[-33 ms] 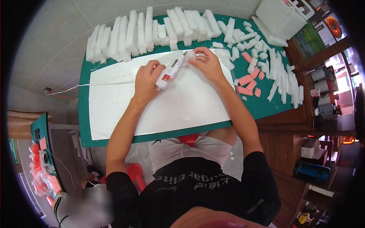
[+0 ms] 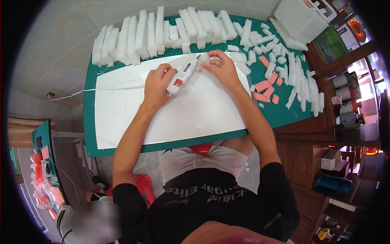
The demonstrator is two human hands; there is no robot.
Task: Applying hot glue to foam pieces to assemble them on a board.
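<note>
My left hand is closed around a white corded glue gun with a red part near its rear end. The gun's dark tip points away from me, up and to the right. At that tip, the fingers of my right hand pinch a small white foam piece. Tip and piece sit very close; whether they touch I cannot tell. Both hands are over a glossy white sheet lying on the green table mat.
White foam strips line the far edge. Short white chunks and pink blocks lie at the right, beside longer white pieces. The white cord crosses from the wall at left. A white box stands far right; another person is lower left.
</note>
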